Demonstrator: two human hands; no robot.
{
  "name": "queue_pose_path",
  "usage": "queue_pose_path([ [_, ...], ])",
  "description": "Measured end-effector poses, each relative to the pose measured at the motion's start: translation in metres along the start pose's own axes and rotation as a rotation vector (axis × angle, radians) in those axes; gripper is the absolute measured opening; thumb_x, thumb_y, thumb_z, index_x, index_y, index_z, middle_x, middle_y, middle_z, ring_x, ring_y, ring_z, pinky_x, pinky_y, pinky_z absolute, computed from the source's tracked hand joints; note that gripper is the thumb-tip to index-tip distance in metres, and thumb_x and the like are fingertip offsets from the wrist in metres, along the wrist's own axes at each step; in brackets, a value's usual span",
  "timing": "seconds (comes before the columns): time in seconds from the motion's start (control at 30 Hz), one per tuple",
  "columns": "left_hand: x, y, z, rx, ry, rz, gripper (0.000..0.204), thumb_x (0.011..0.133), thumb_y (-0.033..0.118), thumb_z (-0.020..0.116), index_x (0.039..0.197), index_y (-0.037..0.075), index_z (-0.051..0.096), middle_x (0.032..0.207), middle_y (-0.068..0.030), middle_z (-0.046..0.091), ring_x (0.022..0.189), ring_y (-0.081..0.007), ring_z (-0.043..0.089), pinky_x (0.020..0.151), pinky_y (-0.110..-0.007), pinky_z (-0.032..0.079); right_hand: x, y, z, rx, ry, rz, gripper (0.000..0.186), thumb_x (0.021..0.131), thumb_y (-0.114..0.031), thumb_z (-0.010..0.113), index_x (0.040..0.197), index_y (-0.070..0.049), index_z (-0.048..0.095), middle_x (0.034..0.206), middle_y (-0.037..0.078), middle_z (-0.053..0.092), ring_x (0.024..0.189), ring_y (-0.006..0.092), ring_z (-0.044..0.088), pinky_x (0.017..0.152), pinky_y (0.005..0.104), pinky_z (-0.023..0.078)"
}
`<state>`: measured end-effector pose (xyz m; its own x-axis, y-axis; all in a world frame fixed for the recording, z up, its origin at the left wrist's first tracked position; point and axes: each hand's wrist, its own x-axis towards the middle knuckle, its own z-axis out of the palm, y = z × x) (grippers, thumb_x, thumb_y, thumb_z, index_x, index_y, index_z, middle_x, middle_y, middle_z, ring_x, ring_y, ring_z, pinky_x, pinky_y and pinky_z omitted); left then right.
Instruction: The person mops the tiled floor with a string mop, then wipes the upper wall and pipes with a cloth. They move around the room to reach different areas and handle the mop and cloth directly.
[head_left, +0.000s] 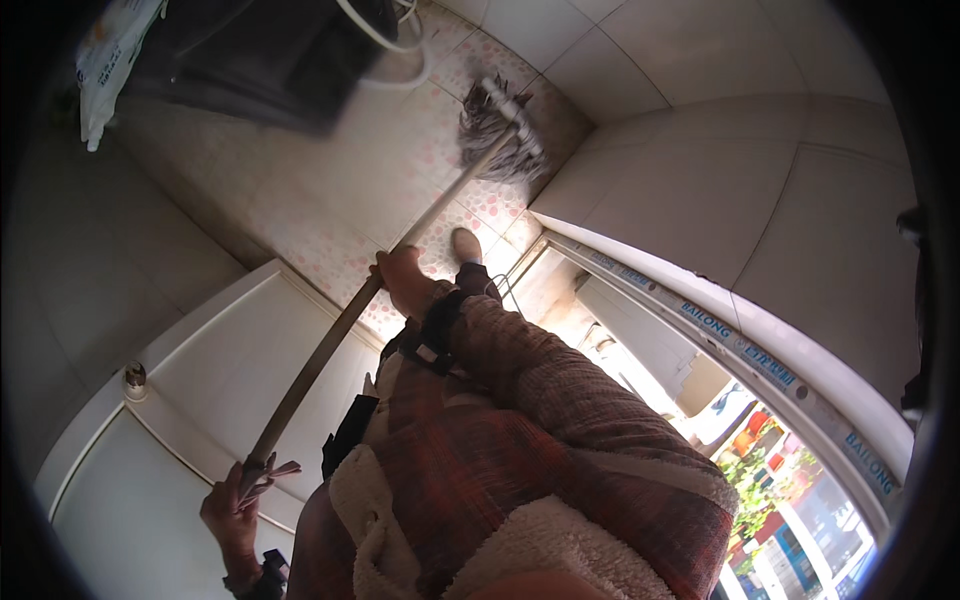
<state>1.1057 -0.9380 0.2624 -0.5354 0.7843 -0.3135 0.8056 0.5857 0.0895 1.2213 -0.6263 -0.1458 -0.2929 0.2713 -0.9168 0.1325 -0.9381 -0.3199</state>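
Our fingers (pixel 384 265) wrap the string mop (pixel 440 205), right hand (pixel 407 285) midway, left hand (pixel 230 512) near the top, sensible holds; the long handle (pixel 318 362) looks stiff, the grey head (pixel 485 135) soft, likely heavy if wet; tiled walls (pixel 700 180) bound us, with floor (pixel 310 235) to work left of the head

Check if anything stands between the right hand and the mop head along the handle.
Nothing visible does. The mop handle runs uncovered from the right hand to the mop head; the shoe is off to its right.
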Motion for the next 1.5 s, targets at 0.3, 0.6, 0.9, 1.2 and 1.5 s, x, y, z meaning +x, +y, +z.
queue_pose_path([
  [0.3,0.101,0.068,0.027,-0.044,-0.068,0.199,0.041,0.081,0.020,0.073,0.121,0.020,0.067,0.088,-0.0087,0.068,0.061,-0.0271,0.061,0.054,-0.038,0.051,0.057,-0.123,-0.059,0.151,0.075,-0.328,0.017,0.092,-0.016,0.061,0.101,-0.005,0.052,0.079,0.008,0.063,0.075,0.0253,0.066,0.062,0.0360,0.052],
  [0.6,0.283,0.213,-0.080,-0.130,-0.018,0.356,0.034,0.082,0.009,0.068,0.116,0.011,0.066,0.094,-0.0109,0.069,0.081,-0.0298,0.068,0.066,-0.038,0.054,-0.034,-0.194,-0.090,-0.811,0.458,-0.922,0.064,0.078,-0.017,0.074,0.133,-0.001,0.046,0.123,0.021,0.055,0.114,0.0422,0.054,0.095,0.0463,0.048],
  [0.9,0.385,0.304,-0.184,-0.648,-0.155,1.001,0.058,0.078,0.024,0.073,0.128,0.000,0.056,0.117,-0.0208,0.064,0.103,-0.0351,0.065,0.086,-0.039,0.052,-0.140,-0.342,-0.086,-0.844,0.110,-1.616,0.041,0.073,-0.013,0.073,0.111,-0.006,0.062,0.109,0.015,0.064,0.099,0.0355,0.062,0.089,0.0417,0.049],
  [1.2,0.625,0.369,-0.206,-0.197,0.539,1.383,0.044,0.083,0.019,0.072,0.123,0.006,0.061,0.122,-0.0163,0.062,0.111,-0.0362,0.059,0.094,-0.044,0.047,-0.196,-0.299,-0.148,-0.174,0.943,-1.128,0.012,0.090,-0.006,0.062,0.102,-0.005,0.059,0.093,0.007,0.064,0.089,0.0163,0.061,0.082,0.0294,0.050],
  [1.5,0.779,0.573,-0.223,0.325,1.181,1.792,0.039,0.088,0.022,0.068,0.126,0.020,0.062,0.135,-0.0043,0.055,0.128,-0.0247,0.050,0.105,-0.047,0.039,-0.189,-0.187,-0.120,0.016,1.080,-1.094,0.015,0.089,0.001,0.057,0.101,-0.007,0.061,0.119,0.012,0.058,0.116,0.0241,0.055,0.101,0.0364,0.044],
])
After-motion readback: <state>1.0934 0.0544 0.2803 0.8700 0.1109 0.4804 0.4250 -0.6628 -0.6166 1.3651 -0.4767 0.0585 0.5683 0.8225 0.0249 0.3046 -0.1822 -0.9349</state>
